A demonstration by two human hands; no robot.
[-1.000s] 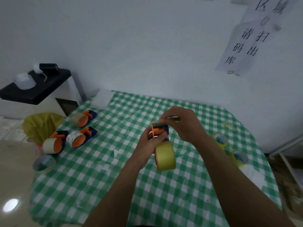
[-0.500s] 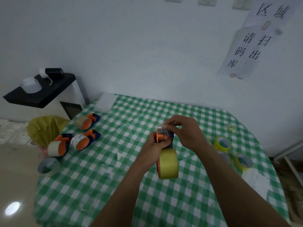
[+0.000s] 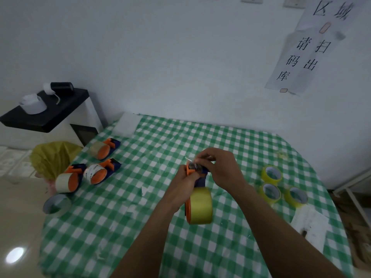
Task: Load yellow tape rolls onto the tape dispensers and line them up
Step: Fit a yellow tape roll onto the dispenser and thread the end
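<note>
Above the middle of the table my left hand (image 3: 181, 184) grips an orange and blue tape dispenser (image 3: 197, 177) that carries a yellow tape roll (image 3: 200, 206). My right hand (image 3: 222, 167) pinches the tape end at the dispenser's head. Three loose yellow rolls lie at the right: one (image 3: 272, 174), another (image 3: 269, 192) and a third (image 3: 296, 197). Three loaded dispensers lie at the left: the far one (image 3: 104, 149), the middle one (image 3: 101, 173) and the nearest (image 3: 69, 180).
A green checked cloth (image 3: 128, 227) covers the table. A grey roll (image 3: 56, 203) sits at its left edge, a white paper (image 3: 311, 223) at the right. Beyond the left edge stand a yellow bag (image 3: 52, 157) and a black-topped cabinet (image 3: 46, 115). A white wall is behind.
The camera view has tilted down a little, so the table sits lower in the frame. Both hands keep hold of the dispenser and tape end in about the same spot.
</note>
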